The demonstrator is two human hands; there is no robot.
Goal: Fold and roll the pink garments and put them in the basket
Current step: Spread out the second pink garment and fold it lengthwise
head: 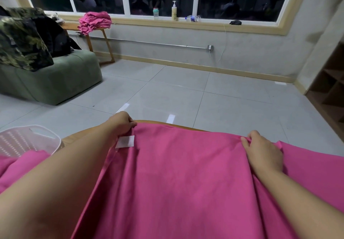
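From the head view, the garment [176, 179] lay spread over the table [74, 138] before me. I judged the far edge needed pulling taut and level before folding. My left hand [121, 125] pinched its far-left corner; my right hand [260, 151] gripped the far-right edge, fingers curled. The basket [28, 140] stood near left.

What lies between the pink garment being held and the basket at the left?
Nothing solid blocks the way. Both the left hand and right hand grip the pink garment at its far edge. The white basket sits beside the left forearm, with more pink cloth bunched against its near side.
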